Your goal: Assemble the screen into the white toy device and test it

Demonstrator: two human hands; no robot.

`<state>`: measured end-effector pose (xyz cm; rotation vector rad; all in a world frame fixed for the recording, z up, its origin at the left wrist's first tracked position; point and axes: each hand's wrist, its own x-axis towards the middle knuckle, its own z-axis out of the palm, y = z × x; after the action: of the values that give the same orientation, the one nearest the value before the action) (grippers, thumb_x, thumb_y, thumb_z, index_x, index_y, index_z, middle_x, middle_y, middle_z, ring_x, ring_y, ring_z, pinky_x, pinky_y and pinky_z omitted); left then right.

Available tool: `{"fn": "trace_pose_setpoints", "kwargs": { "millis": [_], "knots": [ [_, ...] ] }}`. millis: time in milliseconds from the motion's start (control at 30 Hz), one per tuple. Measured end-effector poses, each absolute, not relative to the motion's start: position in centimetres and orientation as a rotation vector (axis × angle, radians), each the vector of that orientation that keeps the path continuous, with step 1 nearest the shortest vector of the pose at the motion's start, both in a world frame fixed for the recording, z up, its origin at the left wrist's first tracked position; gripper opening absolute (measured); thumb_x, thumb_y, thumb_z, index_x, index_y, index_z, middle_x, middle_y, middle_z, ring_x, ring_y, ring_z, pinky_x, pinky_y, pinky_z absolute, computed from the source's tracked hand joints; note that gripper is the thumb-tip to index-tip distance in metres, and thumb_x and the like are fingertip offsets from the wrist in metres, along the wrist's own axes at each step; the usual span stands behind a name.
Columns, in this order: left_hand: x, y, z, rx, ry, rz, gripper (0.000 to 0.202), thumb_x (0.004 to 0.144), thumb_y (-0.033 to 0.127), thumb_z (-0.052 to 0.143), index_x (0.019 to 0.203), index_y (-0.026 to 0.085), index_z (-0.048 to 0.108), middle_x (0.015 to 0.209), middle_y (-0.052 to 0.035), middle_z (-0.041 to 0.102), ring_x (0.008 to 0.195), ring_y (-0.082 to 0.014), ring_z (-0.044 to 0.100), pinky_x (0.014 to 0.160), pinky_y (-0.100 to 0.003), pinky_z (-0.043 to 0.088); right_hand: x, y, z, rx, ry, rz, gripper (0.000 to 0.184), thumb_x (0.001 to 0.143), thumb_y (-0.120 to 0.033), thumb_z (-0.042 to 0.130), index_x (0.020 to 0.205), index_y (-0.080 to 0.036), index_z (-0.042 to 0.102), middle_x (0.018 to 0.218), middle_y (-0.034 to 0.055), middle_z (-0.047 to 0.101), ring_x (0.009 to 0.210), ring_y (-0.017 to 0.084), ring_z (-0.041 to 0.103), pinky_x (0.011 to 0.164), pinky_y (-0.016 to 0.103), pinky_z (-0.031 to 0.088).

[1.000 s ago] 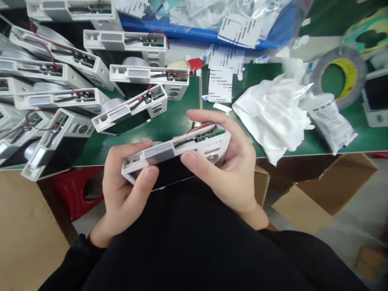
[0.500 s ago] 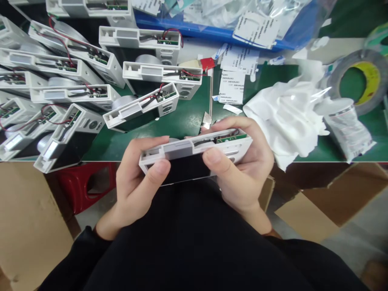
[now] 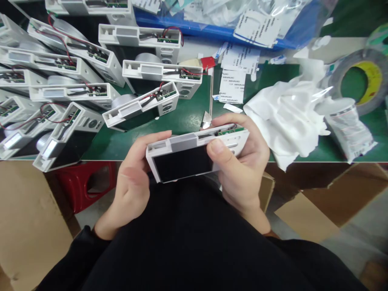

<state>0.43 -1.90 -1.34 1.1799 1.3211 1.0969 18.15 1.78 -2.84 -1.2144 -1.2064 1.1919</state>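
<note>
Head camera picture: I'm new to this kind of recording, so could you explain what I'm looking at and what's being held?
This view comes from a camera worn on a person's head, looking down past their black top at their own bare hands. The left hand and right hand hold a white plastic casing between them. It has a dark panel on its face and a small green circuit board along its upper edge. On the green table lie more white casings, some with thin red wires. Further right are paper labels, a crumpled white cloth and a roll of tape.
</note>
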Motion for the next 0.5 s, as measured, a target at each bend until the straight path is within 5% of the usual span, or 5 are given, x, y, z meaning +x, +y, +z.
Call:
{"fn": "trace_pose_setpoints", "kwargs": {
  "millis": [200,400,500],
  "knots": [
    [0.4,-1.8,-1.1,1.288,1.426,1.078,0.03,0.101,0.042,0.058,0.127,0.03,0.067,0.113,-0.0024,0.068,0.099,-0.02,0.067,0.094,-0.039,0.061,18.2,1.9,-2.6,-1.204,-1.234,1.16,0.025,0.09,-0.045,0.074,0.11,-0.031,0.066,0.086,-0.0009,0.059,0.068,0.015,0.057,0.058,0.03,0.053],
    [0.0,-1.7,-0.6,1.175,1.267,0.936,0.039,0.096,0.032,0.067,0.133,0.038,0.06,0.115,-0.0037,0.065,0.08,-0.0161,0.069,0.067,-0.03,0.066,18.3,2.4,-2.8,-1.203,-1.172,1.201,0.025,0.087,-0.045,0.078,0.107,-0.032,0.07,0.08,-0.0027,0.055,0.06,0.01,0.05,0.048,0.025,0.047],
    [-0.6,-1.5,-0.7,1.204,1.209,0.865,0.048,0.093,0.028,0.071,0.136,0.043,0.056,0.122,-0.0024,0.064,0.081,-0.0156,0.071,0.074,-0.033,0.069,18.2,2.5,-2.8,-1.181,-1.155,1.22,0.024,0.086,-0.042,0.079,0.106,-0.031,0.071,0.081,-0.003,0.056,0.062,0.01,0.051,0.049,0.024,0.047]
  ]
}}
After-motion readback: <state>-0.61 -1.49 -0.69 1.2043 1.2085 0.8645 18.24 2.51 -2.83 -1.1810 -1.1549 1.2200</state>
